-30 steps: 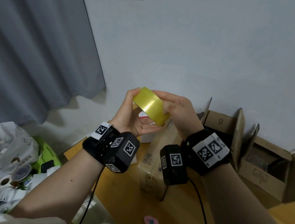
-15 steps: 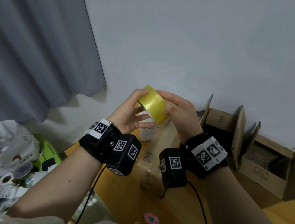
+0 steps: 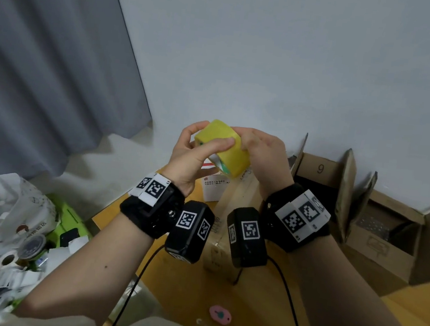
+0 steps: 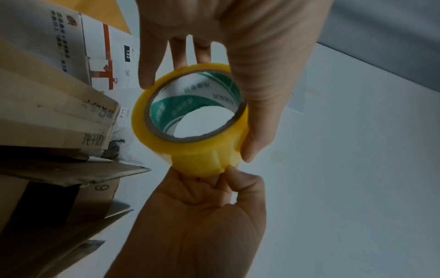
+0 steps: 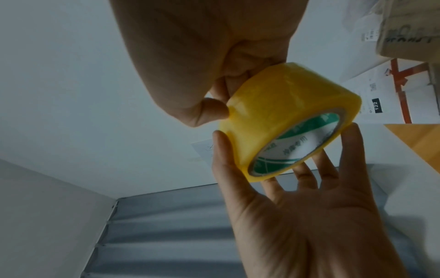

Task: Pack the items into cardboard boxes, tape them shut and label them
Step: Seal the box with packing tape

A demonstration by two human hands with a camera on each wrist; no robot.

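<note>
Roll of yellow tape [image 3: 223, 147], glossy translucent film wound on a cardboard ring with green-and-white print inside, held up in the air in front of the pale wall [image 3: 300, 65], above the wooden table [image 3: 325, 309]. Left hand [image 3: 190, 154] grasps the roll: thumb on the outer film, fingers spread along the far rim, fairly open. Right hand [image 3: 265, 155] is curled, fingertips and thumb pinching at the tape's outer surface; in the left wrist view a raised ridge of film [image 4: 218, 158] sits just by the thumb. Closed brown cardboard box [image 3: 233, 202] lies below the hands, taped, flat-sided. 2 open corrugated boxes [image 3: 393, 236] stand by the wall, flaps upright, one marked 9 [image 3: 320, 169]. Grey curtain [image 3: 45, 63] on the left, soft folds
</note>
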